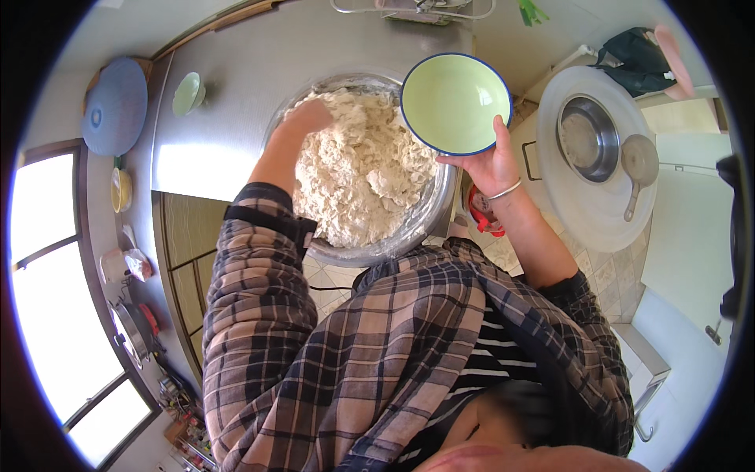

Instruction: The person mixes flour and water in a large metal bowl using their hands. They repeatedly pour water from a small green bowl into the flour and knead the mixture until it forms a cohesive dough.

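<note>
In front of me stands a wide metal basin (433, 203) filled with a shaggy, lumpy mass of floury dough (360, 177). Flour and dough bits cling to its inner wall. My left hand (312, 116) is at the upper left of the dough; blur and the dough hide its fingers, so I cannot tell their grip. My right hand (489, 162) holds a pale green bowl with a dark blue rim (457, 103), thumb at the rim and fingers beneath. Tilted toward me over the basin's right edge, the bowl shows a bare inside.
A small green bowl (189, 94) sits on the steel counter (248, 65). To the right, a round pale lid or tabletop (566, 206) carries a metal bowl (607, 147) and a ladle (640, 162). Below my right hand is a red-handled object (485, 212). A blue lid (115, 106) leans far left.
</note>
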{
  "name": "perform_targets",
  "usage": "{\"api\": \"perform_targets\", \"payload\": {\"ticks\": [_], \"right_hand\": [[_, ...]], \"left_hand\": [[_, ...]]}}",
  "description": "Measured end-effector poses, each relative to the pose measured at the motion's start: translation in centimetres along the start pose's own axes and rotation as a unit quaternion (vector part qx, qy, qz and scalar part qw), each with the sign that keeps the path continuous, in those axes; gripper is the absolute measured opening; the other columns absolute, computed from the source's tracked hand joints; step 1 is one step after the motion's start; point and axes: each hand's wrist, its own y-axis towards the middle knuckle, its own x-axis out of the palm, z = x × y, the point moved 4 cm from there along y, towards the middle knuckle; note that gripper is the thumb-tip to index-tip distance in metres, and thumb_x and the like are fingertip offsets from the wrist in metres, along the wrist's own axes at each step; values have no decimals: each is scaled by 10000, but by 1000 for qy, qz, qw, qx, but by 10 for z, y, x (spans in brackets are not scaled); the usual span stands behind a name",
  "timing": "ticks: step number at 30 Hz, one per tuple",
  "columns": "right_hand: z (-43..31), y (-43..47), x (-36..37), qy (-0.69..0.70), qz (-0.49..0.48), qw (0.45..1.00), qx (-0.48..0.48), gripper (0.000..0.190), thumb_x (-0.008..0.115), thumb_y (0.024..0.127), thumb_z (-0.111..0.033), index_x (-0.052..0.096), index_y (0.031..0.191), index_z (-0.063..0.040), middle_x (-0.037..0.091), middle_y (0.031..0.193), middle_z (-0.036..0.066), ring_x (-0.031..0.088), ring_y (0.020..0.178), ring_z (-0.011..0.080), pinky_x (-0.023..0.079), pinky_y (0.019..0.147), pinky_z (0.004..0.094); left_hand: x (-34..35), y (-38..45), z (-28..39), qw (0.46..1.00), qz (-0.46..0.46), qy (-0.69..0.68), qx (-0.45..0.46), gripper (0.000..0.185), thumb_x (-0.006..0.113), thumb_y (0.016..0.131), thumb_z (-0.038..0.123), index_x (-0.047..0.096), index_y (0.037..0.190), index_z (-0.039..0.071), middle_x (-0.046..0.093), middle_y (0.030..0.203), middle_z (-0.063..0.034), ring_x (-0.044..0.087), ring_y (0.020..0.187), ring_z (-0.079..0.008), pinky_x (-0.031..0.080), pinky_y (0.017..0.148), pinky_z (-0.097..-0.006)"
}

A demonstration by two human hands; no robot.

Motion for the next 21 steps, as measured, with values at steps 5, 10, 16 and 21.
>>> {"api": "perform_targets", "payload": {"ticks": [5, 10, 16, 21], "right_hand": [[0, 6, -4, 8, 10, 1000, -9, 661, 448, 864, -514, 314, 1320, -54, 455, 1270, 158, 503, 1098, 361, 473, 802, 561], [1, 8, -13, 5, 12, 1000, -9, 665, 453, 860, -517, 315, 1318, -55, 447, 1279, 155, 489, 1117, 359, 459, 816, 576], [1, 0, -7, 12, 5, 1000, -4, 719, 508, 827, -537, 306, 1329, -63, 429, 1298, 153, 449, 1164, 361, 375, 871, 628], [1, -1, -5, 11, -7, 1000, 1, 706, 493, 841, -524, 287, 1334, -63, 398, 1319, 155, 428, 1180, 366, 425, 840, 611]], "left_hand": [[-1, 3, 24, 998, 27, 7, -63, 482, 515, 783, 292, 460, 1209, 71, 466, 1249, -169, 470, 1146, -315, 371, 949, -455], [30, -7, 127, 995, -9, 61, 75, 405, 525, 714, 257, 621, 1062, 73, 594, 1132, -117, 548, 1076, -269, 396, 922, -439], [88, -104, 158, 965, 8, 106, 240, 255, 552, 624, 186, 664, 812, 55, 649, 862, -144, 629, 832, -297, 498, 724, -377], [107, -178, 95, 966, 13, 135, 219, 104, 560, 706, 125, 656, 736, 97, 638, 760, -86, 614, 798, -243, 441, 716, -420]]}}
